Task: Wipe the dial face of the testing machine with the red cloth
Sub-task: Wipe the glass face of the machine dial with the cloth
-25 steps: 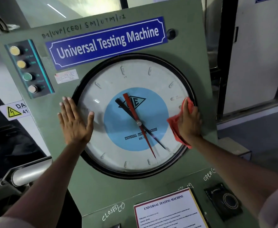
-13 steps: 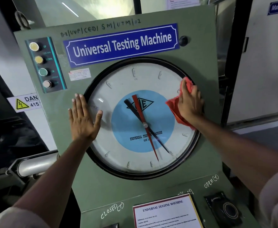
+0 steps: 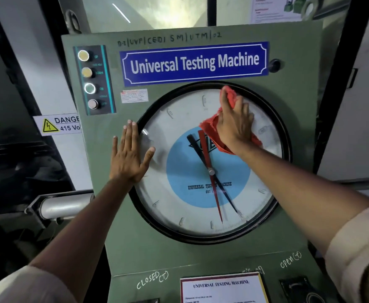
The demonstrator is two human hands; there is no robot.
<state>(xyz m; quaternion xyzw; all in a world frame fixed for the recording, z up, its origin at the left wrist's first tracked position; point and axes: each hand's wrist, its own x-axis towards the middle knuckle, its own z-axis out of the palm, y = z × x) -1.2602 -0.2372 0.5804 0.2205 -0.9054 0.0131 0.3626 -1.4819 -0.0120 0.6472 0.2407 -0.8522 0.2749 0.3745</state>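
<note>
The round dial face [image 3: 179,206] has a white ring, a blue centre, a red and a black pointer, and a black rim, set in the green testing machine panel [image 3: 297,110]. My right hand [image 3: 233,125] presses the crumpled red cloth [image 3: 209,130] flat against the upper part of the dial, just right of top centre. Red cloth shows above my fingers and below my palm. My left hand [image 3: 129,154] lies flat with fingers spread on the dial's left rim and the panel beside it, holding nothing.
A blue "Universal Testing Machine" sign [image 3: 194,62] sits above the dial. A button strip [image 3: 93,80] is at the upper left. A danger 415 volt sticker [image 3: 57,125] is left of the panel. A printed notice [image 3: 223,289] and a black knob [image 3: 301,289] lie below.
My right hand has slid the red cloth from the dial's right edge up and leftward to near its top. My left hand has stayed on the left rim. The camera has moved closer.
</note>
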